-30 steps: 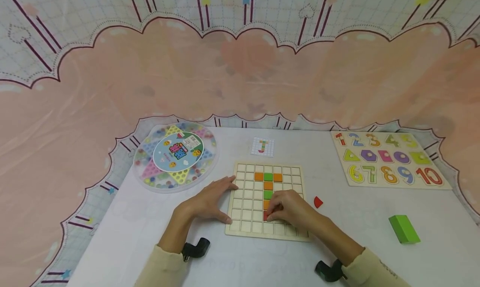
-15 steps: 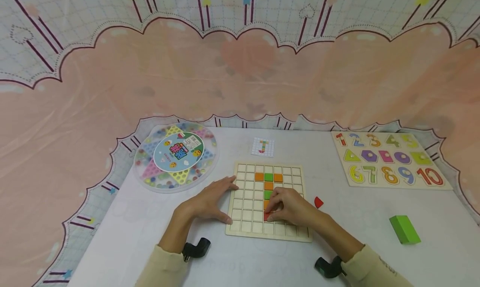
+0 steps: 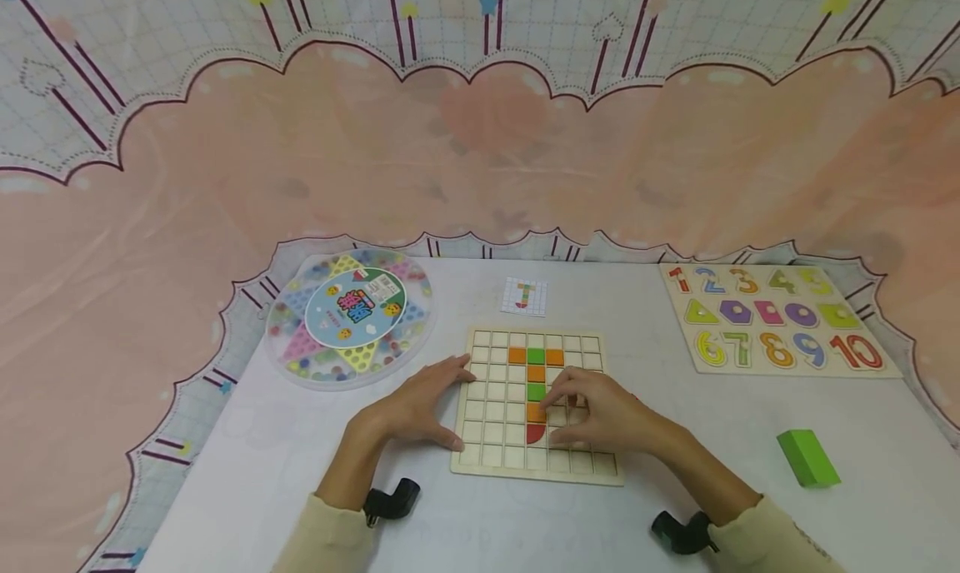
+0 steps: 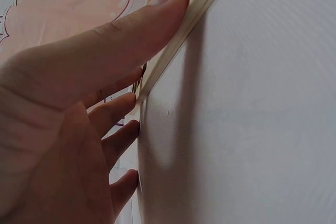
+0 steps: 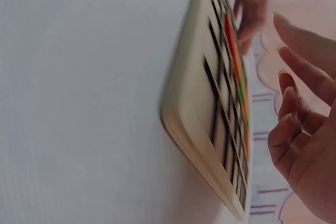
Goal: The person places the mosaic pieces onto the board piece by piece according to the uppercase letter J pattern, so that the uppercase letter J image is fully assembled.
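Observation:
A wooden grid board [image 3: 495, 456] lies mid-table, with orange and green square tiles set in a T-like column. At the column's foot sits a red quarter-round tile [image 3: 535, 433] in its own cell. My left hand [image 3: 412, 402] steadies the board's left edge, thumb near the lower corner and fingers higher up, all fairly straight. Over the board's right side hovers my right hand [image 3: 607, 411], thumb and forefinger spread apart with nothing between them. In the right wrist view that hand [image 5: 310, 114] is clear of the board's surface. Another red piece is almost wholly hidden behind it.
A small pattern card [image 3: 524, 296] lies beyond the board. At the back left is a round Chinese checkers set [image 3: 348, 319]; a number puzzle board [image 3: 780, 321] occupies the back right. A green block [image 3: 808, 458] rests at right. Patterned cloth hangs behind the table.
My right hand has let go of the red quarter-round tile and shifted up and right, its fingers spreading. The tile now shows in its cell. My left hand stays in place.

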Demonstrator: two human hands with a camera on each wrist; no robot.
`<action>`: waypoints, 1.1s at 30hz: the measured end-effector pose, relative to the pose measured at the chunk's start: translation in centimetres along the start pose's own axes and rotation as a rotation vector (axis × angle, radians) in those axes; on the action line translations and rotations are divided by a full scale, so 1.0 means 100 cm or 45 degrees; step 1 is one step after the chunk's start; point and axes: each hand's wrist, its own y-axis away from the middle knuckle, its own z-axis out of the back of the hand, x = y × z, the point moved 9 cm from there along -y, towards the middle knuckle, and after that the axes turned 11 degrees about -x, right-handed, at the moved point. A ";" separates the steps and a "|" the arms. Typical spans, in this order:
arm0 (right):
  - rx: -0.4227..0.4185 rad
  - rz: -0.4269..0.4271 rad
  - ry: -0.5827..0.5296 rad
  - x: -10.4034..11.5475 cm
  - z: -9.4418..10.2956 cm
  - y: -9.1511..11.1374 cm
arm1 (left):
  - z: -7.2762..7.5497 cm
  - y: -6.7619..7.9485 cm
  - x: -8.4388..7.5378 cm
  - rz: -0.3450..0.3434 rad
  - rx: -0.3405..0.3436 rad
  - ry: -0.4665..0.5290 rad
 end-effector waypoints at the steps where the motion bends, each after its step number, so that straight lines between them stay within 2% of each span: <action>1: -0.014 -0.010 0.002 -0.002 0.006 0.001 | 0.000 0.000 0.000 0.000 0.000 0.001; 11: -0.187 -0.084 0.083 -0.033 0.060 0.023 | 0.002 0.002 -0.002 -0.002 -0.006 -0.031; 17: -0.245 -0.153 0.089 -0.058 0.081 0.037 | 0.000 0.002 -0.002 0.018 0.010 -0.024; 26: -0.218 -0.250 0.084 -0.088 0.090 0.048 | 0.000 0.001 -0.001 -0.005 0.015 -0.042; 33: -0.170 -0.269 0.048 -0.097 0.081 0.047 | 0.001 0.000 -0.002 -0.025 -0.003 -0.028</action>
